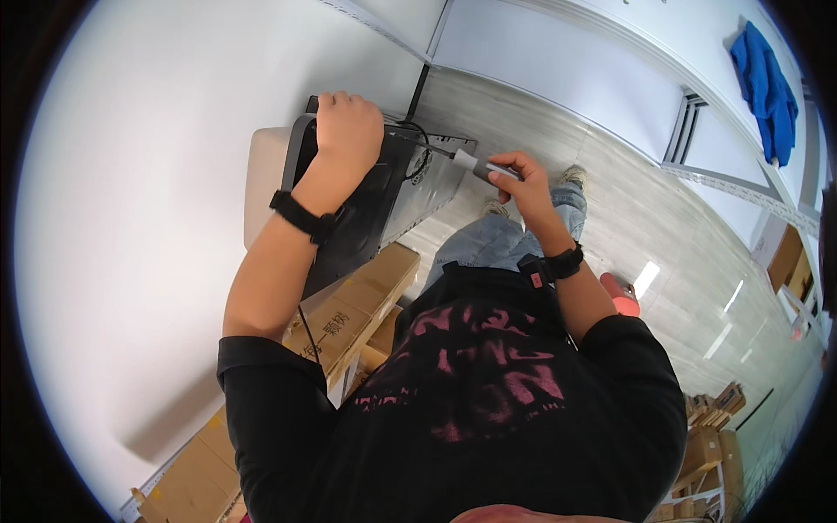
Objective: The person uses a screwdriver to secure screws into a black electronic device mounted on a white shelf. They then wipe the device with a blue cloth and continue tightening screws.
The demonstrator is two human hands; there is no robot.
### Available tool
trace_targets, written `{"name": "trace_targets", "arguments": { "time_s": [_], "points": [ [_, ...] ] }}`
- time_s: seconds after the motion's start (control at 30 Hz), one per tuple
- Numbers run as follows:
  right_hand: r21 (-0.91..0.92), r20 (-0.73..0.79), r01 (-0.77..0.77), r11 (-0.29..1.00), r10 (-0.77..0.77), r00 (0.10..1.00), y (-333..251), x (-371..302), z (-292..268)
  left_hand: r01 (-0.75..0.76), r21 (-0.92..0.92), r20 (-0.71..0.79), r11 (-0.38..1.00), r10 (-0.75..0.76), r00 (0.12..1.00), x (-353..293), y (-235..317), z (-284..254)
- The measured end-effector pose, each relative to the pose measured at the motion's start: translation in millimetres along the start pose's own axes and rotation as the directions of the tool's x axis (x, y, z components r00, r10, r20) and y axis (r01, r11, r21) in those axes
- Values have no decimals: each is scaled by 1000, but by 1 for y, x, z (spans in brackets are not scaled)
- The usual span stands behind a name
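Head view | computer case (353, 240), half past ten, partly hidden by left arm (272, 268) | cardboard box (370, 292), eight o'clock, partly covered | left hand (349, 129) over case edge, fingertips hidden, cannot tell if gripping | right hand (528, 185) clamped on grey screwdriver (475, 164), one o'clock, tip indistinct | black cable loop (427, 164) alongside

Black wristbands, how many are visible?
2: one black wristband on the wrist of the left hand, another black wristband on that of the right hand, holding a grey tool.

A black short-sleeved shirt (471, 401) with pink lettering (539, 382), faded blue jeans (479, 241), pale shoes (574, 176) and black wrist straps (296, 215) were worn.
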State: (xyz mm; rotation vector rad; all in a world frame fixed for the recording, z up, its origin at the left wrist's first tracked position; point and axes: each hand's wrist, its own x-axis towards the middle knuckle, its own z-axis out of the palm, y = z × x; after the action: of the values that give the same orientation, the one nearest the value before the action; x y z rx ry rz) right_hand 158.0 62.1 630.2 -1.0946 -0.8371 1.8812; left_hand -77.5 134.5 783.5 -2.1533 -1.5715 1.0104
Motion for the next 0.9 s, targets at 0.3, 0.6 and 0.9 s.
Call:
{"name": "trace_targets", "arguments": {
  "time_s": [0.3, 0.6, 0.9],
  "points": [
    [-33, -73, 17, 999, -19, 997, 16, -1, 29, 102, -74, 294, 992, -76, 953, 32, -4, 2],
    [-73, -86, 38, 997, -44, 995, 22, 3, 43, 194, -130, 342, 972, -140, 929, 35, -4, -4],
    [-454, -20, 408, 792, -467, 884, 2, -2, 48, 134, -113, 194, 985, -110, 975, 31, -2, 10]
  ]
}}
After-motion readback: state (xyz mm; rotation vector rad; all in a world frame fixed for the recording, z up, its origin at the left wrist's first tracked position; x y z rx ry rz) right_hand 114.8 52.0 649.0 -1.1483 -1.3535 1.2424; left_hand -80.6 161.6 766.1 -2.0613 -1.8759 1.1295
